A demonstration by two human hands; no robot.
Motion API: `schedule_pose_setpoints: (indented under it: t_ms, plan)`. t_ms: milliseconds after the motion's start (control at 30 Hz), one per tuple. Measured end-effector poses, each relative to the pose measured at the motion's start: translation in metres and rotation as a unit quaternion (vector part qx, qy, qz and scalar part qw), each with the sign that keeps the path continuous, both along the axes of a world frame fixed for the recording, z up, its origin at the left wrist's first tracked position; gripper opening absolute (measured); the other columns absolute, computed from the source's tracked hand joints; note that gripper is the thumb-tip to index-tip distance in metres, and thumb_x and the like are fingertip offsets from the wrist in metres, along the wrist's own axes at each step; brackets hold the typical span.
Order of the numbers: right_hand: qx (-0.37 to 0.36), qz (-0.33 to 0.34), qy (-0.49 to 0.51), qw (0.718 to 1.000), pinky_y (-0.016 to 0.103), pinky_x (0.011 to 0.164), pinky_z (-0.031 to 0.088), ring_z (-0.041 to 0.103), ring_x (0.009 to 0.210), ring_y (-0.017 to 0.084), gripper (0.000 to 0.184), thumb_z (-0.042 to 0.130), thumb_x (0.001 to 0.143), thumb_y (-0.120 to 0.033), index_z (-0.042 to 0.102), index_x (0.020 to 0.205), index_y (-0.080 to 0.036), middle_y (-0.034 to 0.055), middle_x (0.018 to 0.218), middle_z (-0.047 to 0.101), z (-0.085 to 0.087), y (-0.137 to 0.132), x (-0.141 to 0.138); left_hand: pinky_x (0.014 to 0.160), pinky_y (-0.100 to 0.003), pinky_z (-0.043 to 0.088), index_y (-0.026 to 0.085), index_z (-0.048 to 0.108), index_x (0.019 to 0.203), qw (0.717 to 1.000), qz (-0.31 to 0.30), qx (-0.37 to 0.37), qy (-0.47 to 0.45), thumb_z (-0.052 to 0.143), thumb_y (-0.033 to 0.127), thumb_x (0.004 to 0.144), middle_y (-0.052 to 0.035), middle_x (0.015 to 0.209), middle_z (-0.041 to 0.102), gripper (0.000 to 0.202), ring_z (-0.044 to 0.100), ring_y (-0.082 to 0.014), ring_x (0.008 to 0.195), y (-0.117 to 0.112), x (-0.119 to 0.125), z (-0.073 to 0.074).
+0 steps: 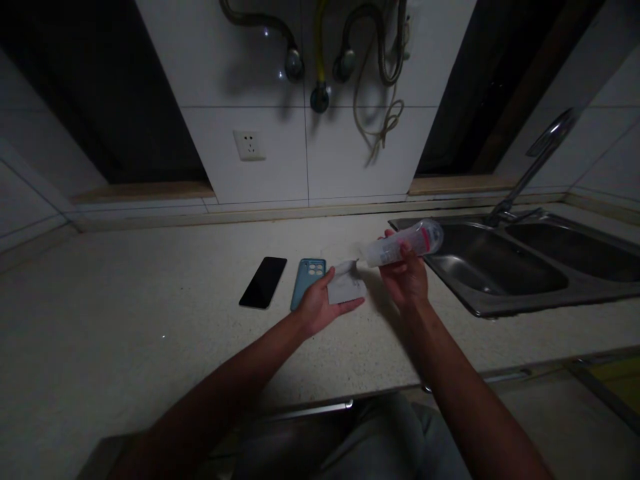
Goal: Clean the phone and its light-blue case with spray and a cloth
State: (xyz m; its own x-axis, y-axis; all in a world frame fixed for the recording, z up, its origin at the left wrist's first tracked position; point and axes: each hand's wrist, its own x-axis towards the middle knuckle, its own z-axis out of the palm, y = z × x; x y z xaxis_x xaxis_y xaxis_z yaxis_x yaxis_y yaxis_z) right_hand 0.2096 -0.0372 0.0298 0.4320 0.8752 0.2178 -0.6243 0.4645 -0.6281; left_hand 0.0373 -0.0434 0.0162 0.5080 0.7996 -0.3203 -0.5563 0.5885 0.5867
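Note:
A folded white tissue or cloth (pixel 345 285) lies across my left hand (pixel 316 308), the thumb on its upper edge and the fingers beneath it. My right hand (pixel 406 275) grips a clear plastic bottle (pixel 399 245) with a pink band near its base. The bottle is tilted, its narrow end towards the white piece and very near its upper right corner; whether they touch I cannot tell. Partly behind my left hand lies a light blue phone case (pixel 304 283) with round camera holes. Left of the case, a phone (pixel 263 283) rests with its dark screen up.
A steel double sink (pixel 500 267) with a tall tap (pixel 530 167) is set into the pale counter (pixel 200 333) at the right. On the tiled wall are a socket (pixel 249 145), several pipe fittings and hoses, and a hanging knotted cord (pixel 383 130).

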Motion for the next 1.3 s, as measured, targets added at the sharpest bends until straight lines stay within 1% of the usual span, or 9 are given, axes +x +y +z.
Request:
schedule_pose_setpoints:
  t_ms: [200, 300, 467, 567, 700, 800, 967, 1133, 1300]
  plan:
    - [-0.003, -0.079, -0.12, 0.99, 0.026, 0.071, 0.053, 0.064, 0.071, 0.013, 0.034, 0.09, 0.059, -0.026, 0.071, 0.086, -0.02, -0.0021, 0.079, 0.072, -0.01, 0.0, -0.013, 0.106, -0.053, 0.044, 0.012, 0.063, 0.121, 0.999, -0.012, -0.006, -0.034, 0.044, 0.039, 0.1, -0.0151, 0.12, 0.067, 0.039, 0.063, -0.027, 0.11, -0.001, 0.002, -0.004]
    - [-0.014, -0.05, -0.144, 0.988, 0.03, 0.074, 0.055, 0.067, 0.076, 0.016, 0.034, 0.089, 0.061, -0.029, 0.073, 0.088, -0.019, 0.0018, 0.086, 0.075, -0.014, 0.001, -0.016, 0.105, -0.053, 0.045, 0.012, 0.063, 0.119, 0.999, -0.012, -0.013, -0.038, 0.043, 0.04, 0.101, -0.0147, 0.118, 0.068, 0.039, 0.064, -0.0266, 0.106, -0.002, 0.003, -0.004]
    - [-0.015, -0.019, -0.141, 0.99, 0.031, 0.075, 0.057, 0.07, 0.077, 0.018, 0.036, 0.09, 0.056, -0.029, 0.074, 0.087, -0.018, 0.0053, 0.088, 0.078, -0.008, -0.002, -0.019, 0.101, -0.052, 0.047, 0.013, 0.061, 0.124, 0.998, -0.017, -0.01, -0.053, 0.042, 0.046, 0.1, -0.0164, 0.118, 0.066, 0.045, 0.065, -0.0278, 0.105, -0.003, 0.004, -0.002]
    - [-0.02, -0.025, -0.161, 0.987, 0.031, 0.075, 0.057, 0.072, 0.078, 0.019, 0.035, 0.09, 0.058, -0.028, 0.075, 0.087, -0.017, 0.0068, 0.09, 0.078, -0.009, -0.003, -0.018, 0.1, -0.05, 0.046, 0.012, 0.061, 0.125, 0.998, -0.022, -0.005, -0.059, 0.04, 0.048, 0.099, -0.0174, 0.117, 0.066, 0.048, 0.064, -0.0281, 0.106, -0.004, 0.003, -0.003]
    - [-0.039, -0.056, -0.213, 0.975, 0.03, 0.07, 0.057, 0.071, 0.072, 0.019, 0.03, 0.088, 0.062, -0.03, 0.076, 0.085, -0.015, 0.0069, 0.083, 0.078, -0.018, -0.001, -0.016, 0.1, -0.049, 0.046, 0.014, 0.061, 0.125, 0.997, -0.039, -0.002, -0.071, 0.038, 0.05, 0.1, -0.0161, 0.118, 0.066, 0.049, 0.063, -0.0281, 0.109, -0.005, 0.004, -0.005]
    - [-0.041, -0.066, -0.239, 0.968, 0.03, 0.071, 0.057, 0.071, 0.073, 0.019, 0.028, 0.087, 0.065, -0.03, 0.077, 0.086, -0.015, 0.0064, 0.084, 0.078, -0.022, -0.001, -0.018, 0.1, -0.05, 0.045, 0.015, 0.061, 0.125, 0.996, -0.045, -0.005, -0.072, 0.039, 0.05, 0.1, -0.0156, 0.119, 0.066, 0.049, 0.062, -0.0281, 0.11, -0.006, 0.004, -0.005]
    - [-0.033, -0.054, -0.25, 0.966, 0.031, 0.077, 0.058, 0.073, 0.082, 0.02, 0.03, 0.087, 0.065, -0.028, 0.078, 0.091, -0.016, 0.0078, 0.093, 0.079, -0.018, -0.005, -0.022, 0.1, -0.05, 0.046, 0.014, 0.061, 0.124, 0.997, -0.032, -0.01, -0.076, 0.038, 0.049, 0.1, -0.0158, 0.118, 0.067, 0.049, 0.063, -0.0283, 0.107, -0.006, 0.004, -0.003]
    - [-0.033, -0.076, -0.255, 0.963, 0.031, 0.074, 0.059, 0.072, 0.077, 0.019, 0.026, 0.087, 0.065, -0.029, 0.078, 0.085, -0.017, 0.0054, 0.085, 0.078, -0.016, -0.008, -0.02, 0.1, -0.051, 0.046, 0.013, 0.062, 0.122, 0.997, -0.03, -0.008, -0.077, 0.038, 0.049, 0.1, -0.0157, 0.118, 0.067, 0.049, 0.063, -0.0285, 0.109, -0.005, 0.003, -0.003]
    - [-0.027, -0.079, -0.202, 0.976, 0.032, 0.076, 0.06, 0.072, 0.076, 0.019, 0.027, 0.088, 0.063, -0.027, 0.075, 0.085, -0.016, 0.0055, 0.086, 0.078, -0.014, -0.006, -0.021, 0.099, -0.053, 0.047, 0.015, 0.063, 0.122, 0.997, -0.03, 0.001, -0.071, 0.04, 0.05, 0.099, -0.0161, 0.121, 0.066, 0.047, 0.061, -0.0294, 0.11, -0.006, 0.003, -0.004]
